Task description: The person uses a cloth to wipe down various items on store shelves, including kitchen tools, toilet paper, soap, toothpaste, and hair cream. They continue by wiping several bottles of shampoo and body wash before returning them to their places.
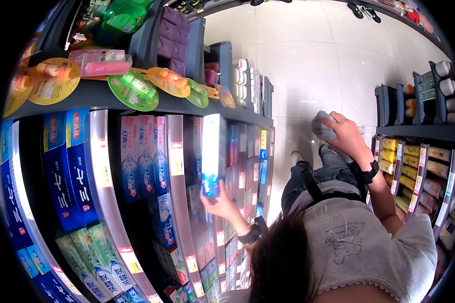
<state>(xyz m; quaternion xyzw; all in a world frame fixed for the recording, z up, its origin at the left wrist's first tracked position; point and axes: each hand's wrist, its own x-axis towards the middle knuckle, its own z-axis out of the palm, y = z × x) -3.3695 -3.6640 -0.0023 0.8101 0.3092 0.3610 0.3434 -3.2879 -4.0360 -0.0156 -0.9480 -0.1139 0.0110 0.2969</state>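
Your left hand has the white-and-blue box by its lower end, beside the shelves. Probably light, stiffish, kinda slick; pinch the sides gently. Right hand is clutching grey cloth.

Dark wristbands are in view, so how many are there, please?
2: left wristband, on the wrist of the left hand holding a box; right wristband, on the wrist of the right hand holding a grey item.
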